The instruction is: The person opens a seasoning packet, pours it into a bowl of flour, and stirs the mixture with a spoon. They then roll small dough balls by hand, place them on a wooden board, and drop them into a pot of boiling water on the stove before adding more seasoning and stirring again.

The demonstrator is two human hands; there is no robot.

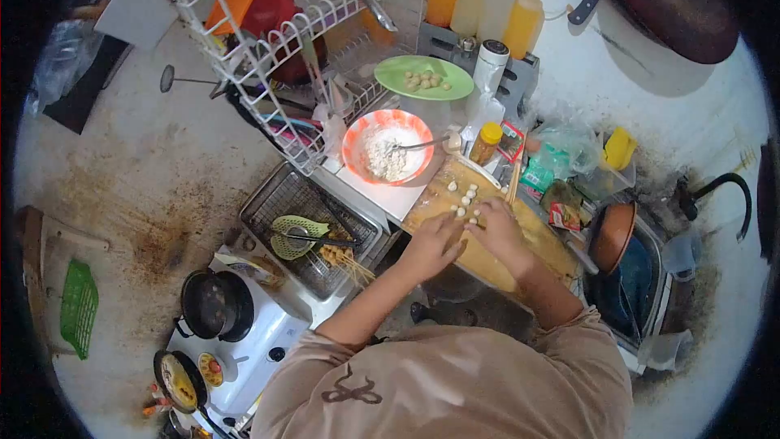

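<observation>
My left hand [435,245] rests low over the wooden board [528,256], fingers stretched forward and apart. Beside it my right hand [499,232] is also open, its thumb and fingertips close around a small dough piece [475,221]; whether they touch it is too small to tell. Several small white dough balls [465,197] lie on the board just past my fingertips. Beyond the board's left corner stands an orange-and-white bowl [351,146] of white flour with a spoon [422,145] in it. Behind that, a green plate [392,71] bears more dough balls.
A wire dish rack [268,97] stands behind the bowl. Left are a metal tray [260,203] with a green strainer [290,232], and a stove [264,333] with pans. At right are a yellow-lidded jar [486,145], packets [536,175], a knife [582,256] and the sink [650,309].
</observation>
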